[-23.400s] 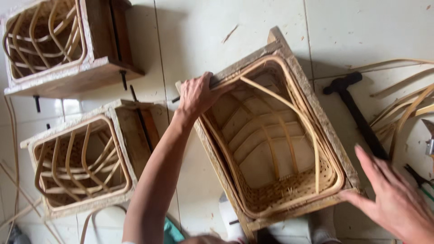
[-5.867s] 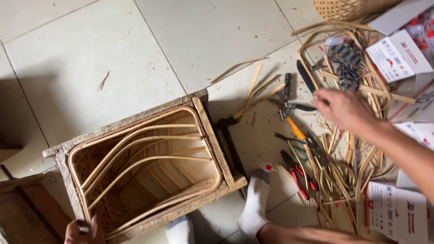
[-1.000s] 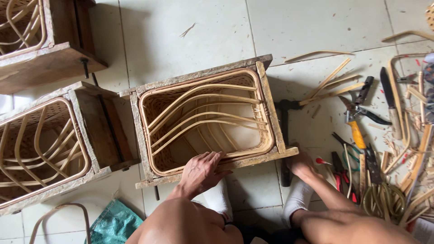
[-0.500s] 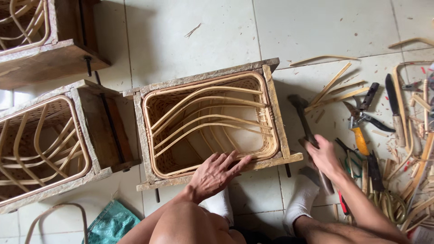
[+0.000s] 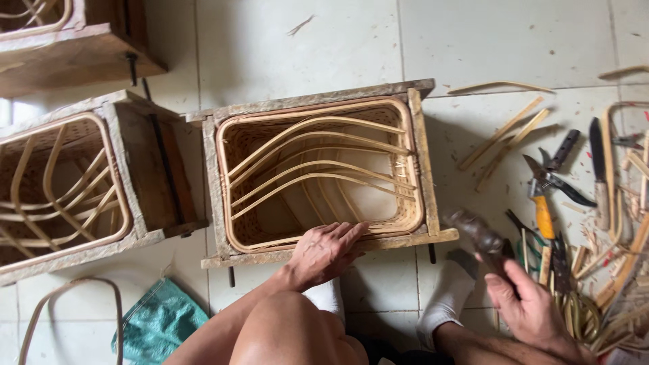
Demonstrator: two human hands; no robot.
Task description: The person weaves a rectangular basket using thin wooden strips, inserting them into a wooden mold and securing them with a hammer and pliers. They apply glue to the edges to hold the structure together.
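The left hand (image 5: 326, 250) lies flat, fingers together, on the stiff, likely heavy frame's (image 5: 318, 243) near rail, while the right hand (image 5: 531, 307) clamps a hammer's (image 5: 476, 233) handle.

My left hand (image 5: 329, 249) is pressing flat on the near edge of the wooden frame (image 5: 419, 145) that is holding a rattan basket (image 5: 318, 176). My right hand (image 5: 531, 304) is gripping a hammer (image 5: 481, 233) just beside the frame's near right corner, with pruning shears (image 5: 544, 196) lying nearby.
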